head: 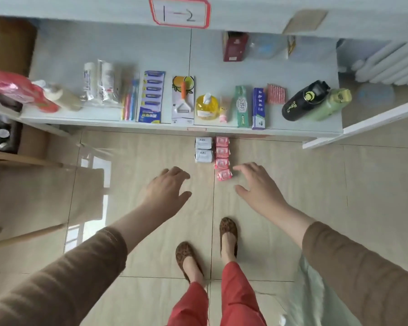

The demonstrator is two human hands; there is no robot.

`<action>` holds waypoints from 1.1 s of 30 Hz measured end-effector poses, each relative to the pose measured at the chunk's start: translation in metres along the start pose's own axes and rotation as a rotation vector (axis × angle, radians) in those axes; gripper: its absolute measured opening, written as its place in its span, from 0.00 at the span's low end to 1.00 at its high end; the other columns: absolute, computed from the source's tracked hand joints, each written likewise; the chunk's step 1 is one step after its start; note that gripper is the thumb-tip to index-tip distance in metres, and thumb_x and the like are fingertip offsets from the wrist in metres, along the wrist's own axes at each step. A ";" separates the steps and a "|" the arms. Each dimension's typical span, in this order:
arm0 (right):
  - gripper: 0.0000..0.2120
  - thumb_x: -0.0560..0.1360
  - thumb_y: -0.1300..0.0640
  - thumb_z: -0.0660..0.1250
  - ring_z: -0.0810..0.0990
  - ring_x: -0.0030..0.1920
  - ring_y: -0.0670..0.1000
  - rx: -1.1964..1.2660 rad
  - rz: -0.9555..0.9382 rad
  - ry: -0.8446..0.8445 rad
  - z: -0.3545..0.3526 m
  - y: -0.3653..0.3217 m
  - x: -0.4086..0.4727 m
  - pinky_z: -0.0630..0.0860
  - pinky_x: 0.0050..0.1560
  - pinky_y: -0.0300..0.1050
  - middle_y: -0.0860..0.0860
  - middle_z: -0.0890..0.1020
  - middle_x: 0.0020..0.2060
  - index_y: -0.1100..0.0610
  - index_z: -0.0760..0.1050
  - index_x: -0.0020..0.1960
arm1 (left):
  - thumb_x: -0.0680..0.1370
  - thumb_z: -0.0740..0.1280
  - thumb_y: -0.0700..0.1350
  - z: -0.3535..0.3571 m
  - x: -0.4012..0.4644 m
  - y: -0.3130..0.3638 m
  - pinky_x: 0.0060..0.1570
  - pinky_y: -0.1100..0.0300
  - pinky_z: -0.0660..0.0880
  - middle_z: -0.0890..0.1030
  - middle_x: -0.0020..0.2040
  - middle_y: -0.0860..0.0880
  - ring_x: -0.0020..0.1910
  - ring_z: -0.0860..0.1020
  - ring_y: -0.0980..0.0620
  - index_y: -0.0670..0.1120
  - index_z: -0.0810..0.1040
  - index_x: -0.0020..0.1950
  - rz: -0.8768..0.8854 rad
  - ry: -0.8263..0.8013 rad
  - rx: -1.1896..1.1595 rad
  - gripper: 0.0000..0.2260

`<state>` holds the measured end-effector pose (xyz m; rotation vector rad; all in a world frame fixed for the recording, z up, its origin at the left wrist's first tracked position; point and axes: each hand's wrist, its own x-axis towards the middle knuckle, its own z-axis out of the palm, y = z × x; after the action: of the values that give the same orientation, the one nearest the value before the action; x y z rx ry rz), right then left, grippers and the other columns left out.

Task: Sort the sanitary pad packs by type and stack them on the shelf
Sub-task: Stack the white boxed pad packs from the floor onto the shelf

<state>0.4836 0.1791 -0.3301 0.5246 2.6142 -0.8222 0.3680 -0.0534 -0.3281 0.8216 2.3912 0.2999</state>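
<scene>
Two white packs (204, 149), four pink packs (222, 158), shelf label (179, 12) "1-2"

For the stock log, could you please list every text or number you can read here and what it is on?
"1-2": handwritten on the red-bordered label on the shelf edge above.
White pad packs, pink pad packs, green toothpaste box, blue toothpaste box, black bottle: print too blurred to read.

White packs (204, 150), pink packs (222, 158): adjacent rows on floor.
</scene>
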 end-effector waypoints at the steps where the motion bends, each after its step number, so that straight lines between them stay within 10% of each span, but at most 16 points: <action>1: 0.21 0.77 0.56 0.66 0.70 0.65 0.51 0.008 0.013 -0.011 0.020 0.011 0.010 0.72 0.58 0.47 0.48 0.73 0.64 0.50 0.69 0.69 | 0.78 0.67 0.53 0.021 0.009 -0.008 0.57 0.52 0.73 0.73 0.64 0.55 0.63 0.71 0.51 0.51 0.73 0.69 -0.017 -0.013 -0.011 0.20; 15: 0.30 0.72 0.61 0.70 0.71 0.65 0.59 -0.055 -0.001 -0.107 0.261 0.159 0.231 0.71 0.57 0.47 0.55 0.69 0.66 0.58 0.64 0.71 | 0.79 0.66 0.50 0.261 0.232 -0.135 0.60 0.48 0.72 0.69 0.70 0.50 0.68 0.67 0.47 0.48 0.66 0.74 -0.153 -0.045 -0.001 0.24; 33: 0.31 0.62 0.41 0.75 0.71 0.57 0.56 -0.445 -0.145 0.227 0.375 0.211 0.356 0.62 0.55 0.52 0.51 0.75 0.53 0.53 0.70 0.59 | 0.68 0.76 0.47 0.328 0.446 -0.170 0.60 0.54 0.73 0.64 0.73 0.50 0.68 0.70 0.46 0.57 0.57 0.78 -0.184 0.078 -0.355 0.43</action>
<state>0.3481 0.2007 -0.8715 0.3184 2.9468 -0.2065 0.1967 0.0968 -0.8602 0.4320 2.3654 0.6681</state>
